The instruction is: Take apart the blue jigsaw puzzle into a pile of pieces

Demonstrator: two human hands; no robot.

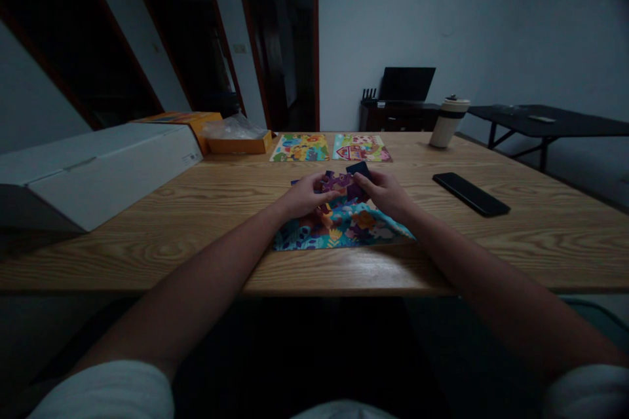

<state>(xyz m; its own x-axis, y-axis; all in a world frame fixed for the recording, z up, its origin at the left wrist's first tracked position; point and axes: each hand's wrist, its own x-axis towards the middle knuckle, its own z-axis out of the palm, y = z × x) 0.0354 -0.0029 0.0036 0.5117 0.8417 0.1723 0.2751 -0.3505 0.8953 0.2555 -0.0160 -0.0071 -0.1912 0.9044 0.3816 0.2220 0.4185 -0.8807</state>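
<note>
A colourful jigsaw puzzle (344,232) with a blue-green lower part lies near the table's front edge. Over its upper part, my left hand (308,196) is closed on purple puzzle pieces (335,182), its thumb pointing right. My right hand (386,193) pinches a dark puzzle piece (358,171) at the right of the purple ones. The two hands are close together with the pieces between them. Part of the puzzle's upper left is hidden behind my left hand.
Two finished puzzles (301,148) (362,148) lie farther back. On the right are a black phone (470,194) and a lidded cup (449,123). A long white box (108,167) and an orange box (240,144) holding clear plastic stand on the left.
</note>
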